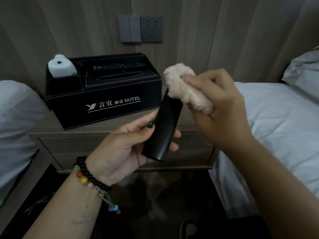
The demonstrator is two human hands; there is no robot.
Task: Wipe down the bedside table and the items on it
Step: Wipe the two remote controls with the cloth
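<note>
My left hand (127,145) grips a slim black remote control (164,130) by its lower end, back side up, tilted toward the upper right, in front of the bedside table (72,135). My right hand (219,107) holds a fluffy beige cloth (184,87) pressed on the remote's upper end. On the table stands a black leather organiser box (110,107) marked HOTEL. It holds a white ceramic diffuser (60,66) in its left compartment, a second black remote (120,66) at the back, and a tissue slot.
A bed with white bedding (276,121) lies close on the right, and another white bed (15,121) on the left. Grey wall switches and a socket (140,29) sit above the table. The dark floor (155,195) lies below.
</note>
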